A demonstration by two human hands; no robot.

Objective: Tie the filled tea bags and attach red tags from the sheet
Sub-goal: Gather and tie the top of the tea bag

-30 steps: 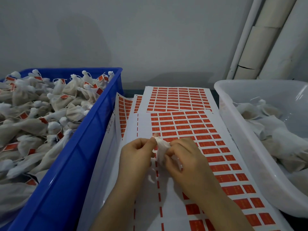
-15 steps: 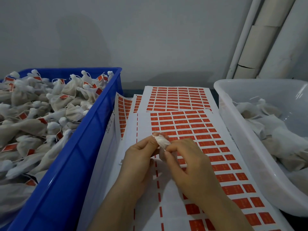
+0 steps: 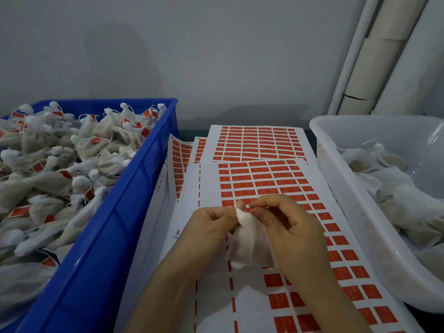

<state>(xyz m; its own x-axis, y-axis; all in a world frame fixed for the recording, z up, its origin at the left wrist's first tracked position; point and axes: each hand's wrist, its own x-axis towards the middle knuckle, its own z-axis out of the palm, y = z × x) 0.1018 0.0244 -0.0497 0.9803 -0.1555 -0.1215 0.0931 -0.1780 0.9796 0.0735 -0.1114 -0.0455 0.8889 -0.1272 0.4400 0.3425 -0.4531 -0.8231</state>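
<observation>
- We see the left hand [image 3: 211, 224] and the right hand [image 3: 288, 227] meeting over the top white sheet of red rectangular tags [image 3: 271, 186], both pinching the gathered neck of a small white mesh tea bag [image 3: 249, 243].
- The bag's body hangs between the palms, just above the sheet.
- We find a blue plastic crate [image 3: 115, 227] of tied, tagged bags on the left.
- A translucent white plastic tub [image 3: 355, 219] of untied bags sits on the right.

A plain grey wall [image 3: 192, 56] stands behind the table [image 3: 192, 134], dimly lit, with pale pipes [image 3: 374, 56] running up the right corner.
</observation>
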